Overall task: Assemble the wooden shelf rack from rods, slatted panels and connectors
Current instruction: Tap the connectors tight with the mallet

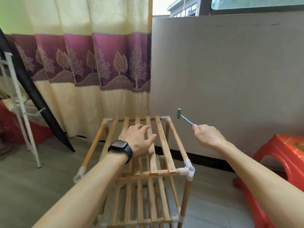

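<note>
Rack (164, 145) stands on the grey floor (32, 178), right below the person, in front of a curtain (92, 63) and a pale wall (230, 71). It is built of light wooden rods joined at the corners by white plastic connectors (189, 170). The near right connector has an open socket facing up. The top panel is a row of flat slats running away from the person, framed by round rods on each side. A second slatted panel shows under it, and a third lies lower at the bottom of the view. The upright rods at the right are the same pale wood.

The left hand (138, 140) is palm down over the middle slats of the top panel, fingers spread and loose, holding nothing; whether it touches the wood cannot be told. A dark watch (120, 148) sits on that wrist. The right hand (207, 135) grips the end of a small teal hammer (185, 120), fingers curled round the handle. The hammer is raised in the air, its head near the far right corner of the rack but apart from it.

A red stool (283, 158) stands to the right.
</note>
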`<state>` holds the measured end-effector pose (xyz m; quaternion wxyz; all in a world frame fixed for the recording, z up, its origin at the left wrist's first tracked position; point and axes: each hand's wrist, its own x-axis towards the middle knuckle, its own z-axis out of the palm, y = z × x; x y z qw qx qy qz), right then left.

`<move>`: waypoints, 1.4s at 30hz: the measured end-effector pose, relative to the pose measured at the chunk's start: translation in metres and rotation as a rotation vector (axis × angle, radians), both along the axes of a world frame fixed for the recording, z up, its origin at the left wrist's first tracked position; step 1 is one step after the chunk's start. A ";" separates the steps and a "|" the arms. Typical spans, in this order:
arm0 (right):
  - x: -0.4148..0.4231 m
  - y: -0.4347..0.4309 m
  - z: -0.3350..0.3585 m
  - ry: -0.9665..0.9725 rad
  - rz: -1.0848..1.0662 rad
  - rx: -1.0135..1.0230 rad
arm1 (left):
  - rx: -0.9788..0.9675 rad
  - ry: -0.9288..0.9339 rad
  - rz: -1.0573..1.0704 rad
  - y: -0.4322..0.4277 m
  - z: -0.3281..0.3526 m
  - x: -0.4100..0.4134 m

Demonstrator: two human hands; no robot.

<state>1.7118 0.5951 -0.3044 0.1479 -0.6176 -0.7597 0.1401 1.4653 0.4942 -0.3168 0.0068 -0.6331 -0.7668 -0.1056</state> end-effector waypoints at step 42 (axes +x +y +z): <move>-0.059 0.040 -0.031 1.039 -0.278 -0.607 | -0.153 -0.014 0.115 0.008 -0.031 -0.006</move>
